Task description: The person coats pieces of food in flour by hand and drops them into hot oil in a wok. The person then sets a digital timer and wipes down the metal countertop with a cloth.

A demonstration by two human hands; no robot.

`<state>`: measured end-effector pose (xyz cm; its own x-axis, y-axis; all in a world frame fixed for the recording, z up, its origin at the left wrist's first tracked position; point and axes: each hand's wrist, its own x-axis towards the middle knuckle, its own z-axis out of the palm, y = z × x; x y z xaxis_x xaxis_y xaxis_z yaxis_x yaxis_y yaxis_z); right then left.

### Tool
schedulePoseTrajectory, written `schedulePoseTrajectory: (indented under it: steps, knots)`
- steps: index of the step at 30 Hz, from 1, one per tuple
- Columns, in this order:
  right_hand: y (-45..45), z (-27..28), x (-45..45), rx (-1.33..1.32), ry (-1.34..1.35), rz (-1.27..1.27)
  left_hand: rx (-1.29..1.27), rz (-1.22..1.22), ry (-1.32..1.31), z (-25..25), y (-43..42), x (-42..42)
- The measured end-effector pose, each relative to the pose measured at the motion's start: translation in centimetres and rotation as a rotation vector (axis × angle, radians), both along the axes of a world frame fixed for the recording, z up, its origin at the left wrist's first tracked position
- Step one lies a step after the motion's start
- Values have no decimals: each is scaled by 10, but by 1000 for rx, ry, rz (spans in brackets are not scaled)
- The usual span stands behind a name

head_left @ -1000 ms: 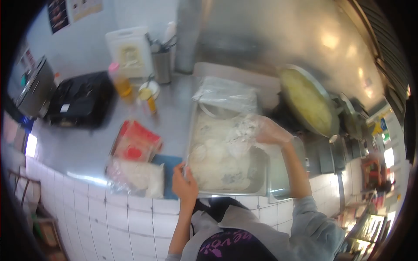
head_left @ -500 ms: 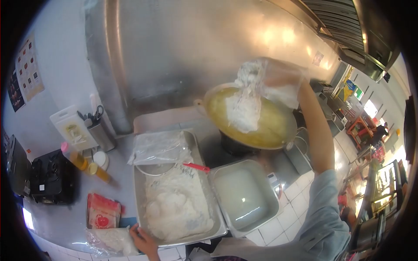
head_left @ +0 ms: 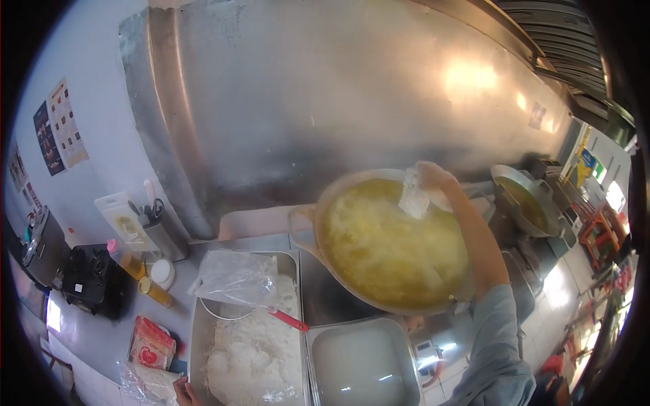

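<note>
Along the back, one metal wall panel (head_left: 284,101), broad and upright. Below it:

- Bench (head_left: 101,345), metal, carrying the smaller goods at left.
- Large pan (head_left: 322,223), round, two-handled, holding yellow, oil-like liquid (head_left: 386,250) with a foamy surface. Handling note, by judgement: a coated piece is best brought low over the liquid and let down gently, free end first, laid away from the body. A drop from height would likely splash; fingers do better above the surface, the forearm outside the rim, and the piece in a spot with space around it.
- Flour tray (head_left: 195,352), rectangular, with white flour (head_left: 250,358), lumpy toward the middle.
- Second tray (head_left: 413,352), just beside it, with cloudy liquid.
- Right forearm (head_left: 474,237), reaching up and forward past the pan's right side, wrist bent inward over the far rim.
- Clear bag (head_left: 237,277), crumpled, across the flour tray's far end; red handle (head_left: 288,319) beside it, lying across the tray's right rim.
- Right hand (head_left: 433,179), one, fingers closed on the piece, back of the hand uppermost.
- Left hand (head_left: 184,392), partly out of view, fingers bent at the flour tray's near left edge; whether it grips cannot be told.
- White-coated piece (head_left: 413,196), hanging from the right hand over the pan's far side; contact with the liquid uncertain.
</note>
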<state>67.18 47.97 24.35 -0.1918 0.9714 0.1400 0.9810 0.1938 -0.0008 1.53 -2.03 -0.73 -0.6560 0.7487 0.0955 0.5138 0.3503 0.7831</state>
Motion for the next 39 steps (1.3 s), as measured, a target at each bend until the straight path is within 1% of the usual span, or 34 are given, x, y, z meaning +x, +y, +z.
schedulePoseTrajectory:
  steps: [1, 3, 4, 6, 7, 9, 11, 13, 15, 16, 17, 18, 20, 22, 23, 24, 26, 28, 29, 30, 31, 33, 35, 36, 37, 38, 39]
  knots:
    - [8, -13, 6, 0, 8, 15, 0, 15, 8, 3, 2, 1]
    - [22, -37, 14, -63, 42, -45, 82, -26, -59, 6, 3, 6]
    - [11, -32, 2, -71, 41, -38, 74, -19, -60, 2, 0, 2]
    - [-17, -11, -20, -284, 64, -52, -19, -18, 5, -9, -3, -8]
    - [-24, -1, -27, -287, 64, -52, -21, -17, 5, -10, -2, -6]
    - [-32, 24, -37, -116, -67, 38, 82, -30, 80, -10, 0, -5]
    - [-44, 49, -47, -11, 227, 30, 50, -24, 47, -11, 0, -6]
    - [-27, 68, -41, 30, 191, 104, 13, -17, 11, -14, -3, -9]
    - [-31, 99, -48, -13, 407, 224, 15, -67, -57, -18, -4, -15]
    - [-41, 115, -58, -19, 468, 273, 12, -65, -57, -21, -2, -16]
    - [-59, 131, -77, -28, 530, 322, 96, -66, -66, -18, 5, -10]
    - [-78, 141, -98, -37, 532, 321, 179, -66, -75, -17, 11, -6]
    - [-119, 151, -144, 18, 745, 266, 214, -79, 35, -24, 12, -8]
    - [-158, 153, -185, -88, 809, 299, 211, -87, 120, -16, 13, -4]
    - [-174, 146, -207, -169, 864, 332, 186, -88, 89, -6, 12, 1]
    - [-190, 133, -229, -208, 880, 335, 162, -88, 58, 2, 12, 5]
    - [-228, 107, -274, -208, 713, 553, 171, -99, 94, -3, 12, 1]
    - [-268, 64, -320, 116, 475, 984, 205, -92, 98, 2, 12, 4]
    - [-282, 36, -345, -16, 481, 757, 201, -90, 97, 8, 11, 6]
    - [-278, -12, -359, -258, 507, 727, 154, -73, 25, 14, 11, 8]
    - [-280, -47, -377, -367, 465, 745, 106, -56, -49, 17, 10, 9]
    - [-283, -138, -405, -467, 261, 493, 118, -65, -58, 10, 9, 5]
    - [-291, -192, -422, -472, 216, 349, 128, -81, -90, 6, 9, 2]
    - [-291, -227, -426, -476, 209, 353, 126, -74, -96, 5, 8, 1]
    - [-289, -262, -426, -432, 233, 285, 157, -86, -87, 5, 9, 1]
    - [-291, -280, -428, -389, 257, 219, 188, -96, -77, 5, 10, 2]
    - [-298, -281, -434, -390, 253, 224, 189, -88, -82, 11, 10, 3]
